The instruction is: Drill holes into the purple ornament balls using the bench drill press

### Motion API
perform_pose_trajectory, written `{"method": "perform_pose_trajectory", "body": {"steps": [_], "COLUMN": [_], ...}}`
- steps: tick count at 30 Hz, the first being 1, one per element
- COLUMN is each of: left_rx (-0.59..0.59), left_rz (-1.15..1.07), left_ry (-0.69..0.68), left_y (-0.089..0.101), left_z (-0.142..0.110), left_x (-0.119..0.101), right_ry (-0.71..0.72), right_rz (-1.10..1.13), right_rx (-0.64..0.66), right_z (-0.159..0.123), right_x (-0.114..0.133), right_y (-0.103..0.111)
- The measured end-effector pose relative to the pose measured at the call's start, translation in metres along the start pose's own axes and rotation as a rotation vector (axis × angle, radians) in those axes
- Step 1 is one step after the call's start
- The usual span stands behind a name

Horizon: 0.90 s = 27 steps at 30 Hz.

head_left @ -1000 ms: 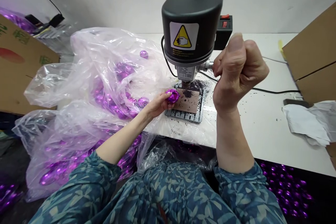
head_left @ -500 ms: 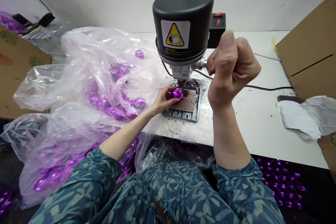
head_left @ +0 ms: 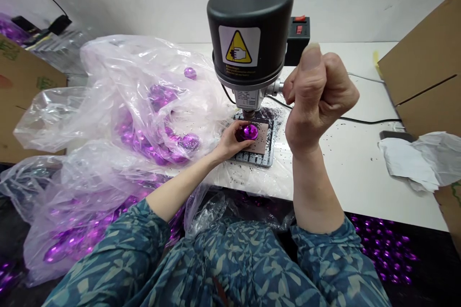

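Note:
Between the thumb and fingers of my left hand (head_left: 234, 140) is a shiny purple ball (head_left: 249, 132). It rests over the brown board (head_left: 260, 145) on the metal base plate (head_left: 269, 159) of a bench drill press (head_left: 250, 33), just below the chuck (head_left: 248, 114). My right hand (head_left: 320, 96) is raised in a fist around the lever at the side of the drill press; most of the lever is hidden by the fist. Dark shavings (head_left: 273, 116) lie scattered about the plate.
Clear plastic bags (head_left: 118, 72) with several purple balls cover the left side of the white table (head_left: 353, 168). One loose ball (head_left: 190, 73) lies behind. Cardboard boxes (head_left: 428, 67) flank both sides. White paper (head_left: 405, 156) lies right. More purple balls (head_left: 391, 254) sit below the table edge.
My left hand has carried the purple ball rightward from the plate's left edge to the board beneath the chuck. My right fist stays at the lever. The whole view has shifted slightly.

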State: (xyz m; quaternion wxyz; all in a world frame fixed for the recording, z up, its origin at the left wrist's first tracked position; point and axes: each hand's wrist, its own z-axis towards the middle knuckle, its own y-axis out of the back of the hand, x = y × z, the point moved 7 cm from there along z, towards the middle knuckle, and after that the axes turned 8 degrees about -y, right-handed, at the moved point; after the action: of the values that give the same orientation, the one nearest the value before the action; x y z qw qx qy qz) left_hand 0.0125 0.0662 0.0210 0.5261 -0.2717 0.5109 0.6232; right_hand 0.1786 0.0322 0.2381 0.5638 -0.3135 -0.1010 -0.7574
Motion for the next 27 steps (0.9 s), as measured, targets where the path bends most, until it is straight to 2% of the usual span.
{"method": "perform_pose_trajectory", "body": {"steps": [4, 11, 17, 22, 27], "left_rx": [0.004, 0.016, 0.011, 0.002, -0.012], "left_rz": [-0.031, -0.045, -0.041, -0.061, -0.052], "left_ry": [0.015, 0.004, 0.002, 0.004, -0.009], "left_y": [0.001, 0.002, 0.002, 0.002, 0.002], "left_z": [0.000, 0.002, 0.002, 0.001, 0.001], "left_x": [-0.002, -0.003, 0.000, 0.000, 0.002], "right_ry": [0.109, 0.225, 0.396, 0.453, 0.559], "right_rz": [0.108, 0.146, 0.229, 0.159, 0.252], "right_rx": [-0.018, -0.056, -0.025, -0.040, 0.020], "right_z": [-0.009, -0.027, -0.036, -0.042, -0.050], "right_x": [0.005, 0.003, 0.000, -0.006, -0.003], "right_y": [0.004, 0.008, 0.011, 0.014, 0.014]}}
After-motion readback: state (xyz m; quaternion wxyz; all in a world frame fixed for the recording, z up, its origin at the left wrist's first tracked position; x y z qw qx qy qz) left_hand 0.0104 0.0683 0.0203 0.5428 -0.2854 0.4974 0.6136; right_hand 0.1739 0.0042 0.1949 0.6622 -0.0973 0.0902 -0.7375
